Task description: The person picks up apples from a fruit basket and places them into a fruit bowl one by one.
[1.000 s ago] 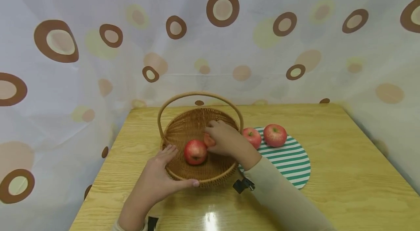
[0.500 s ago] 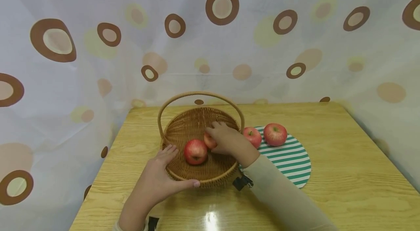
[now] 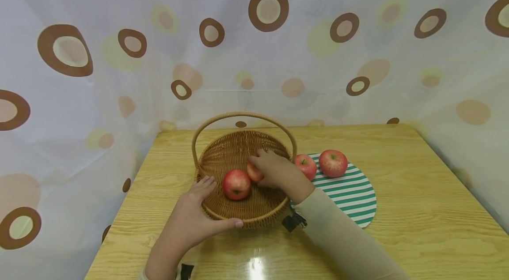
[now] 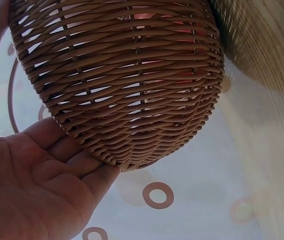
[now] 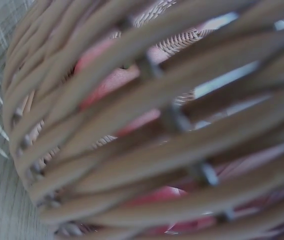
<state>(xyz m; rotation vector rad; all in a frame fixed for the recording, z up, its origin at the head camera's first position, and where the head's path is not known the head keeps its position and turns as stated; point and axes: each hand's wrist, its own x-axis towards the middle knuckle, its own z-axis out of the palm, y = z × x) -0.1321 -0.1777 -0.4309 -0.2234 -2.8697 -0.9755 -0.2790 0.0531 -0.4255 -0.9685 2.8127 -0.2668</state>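
Note:
A round wicker basket [image 3: 222, 156] with an arched handle stands on the table. One red apple [image 3: 237, 185] lies inside it, and my right hand [image 3: 274, 172] grips a second apple [image 3: 254, 172] right beside that one, low in the basket. My left hand [image 3: 195, 213] rests on the basket's left front rim, fingers spread and fairly straight, thumb along the front edge. In the left wrist view, the left hand [image 4: 47, 185] touches the woven side, its fingertips hidden. The right wrist view is filled by the basket's weave [image 5: 147, 155], with red apple skin showing through gaps.
Right of the basket lies a round green-and-white striped mat [image 3: 350, 200]. On it sit two apples, a nearer one [image 3: 305, 166] partly hidden by the basket and right arm, and another [image 3: 333, 163] further right. A patterned curtain [image 3: 294, 59] hangs behind the wooden table [image 3: 421, 191].
The right hand has shifted slightly and more of the apple in it now shows. The left hand and the basket have stayed in place.

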